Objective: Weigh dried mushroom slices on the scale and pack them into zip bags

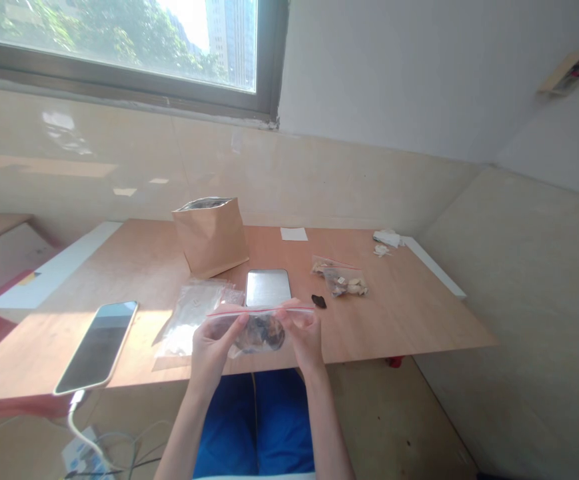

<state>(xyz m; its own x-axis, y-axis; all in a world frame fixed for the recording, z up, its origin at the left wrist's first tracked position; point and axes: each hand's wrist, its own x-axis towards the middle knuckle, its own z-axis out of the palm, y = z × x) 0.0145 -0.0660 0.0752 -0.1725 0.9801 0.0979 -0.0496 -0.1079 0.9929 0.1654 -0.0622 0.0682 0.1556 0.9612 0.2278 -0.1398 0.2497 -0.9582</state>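
My left hand (214, 343) and my right hand (305, 333) hold a clear zip bag (262, 327) with a red seal strip just above the table's near edge. Dark and pale pieces fill its bottom. Each hand pinches one end of the bag's top, fingers closed on the plastic. Just behind it sits a small metal scale (268, 287). A dark loose piece (319, 301) lies on the wood to the right of the scale.
A brown paper pouch (212, 235) stands open at the back. Empty clear bags (189, 319) lie left of my hands. A phone (98, 345) with a cable rests near the left. Another filled bag (342, 277), a white slip (294, 234) and white scraps (386, 240) lie on the wooden table (419, 313).
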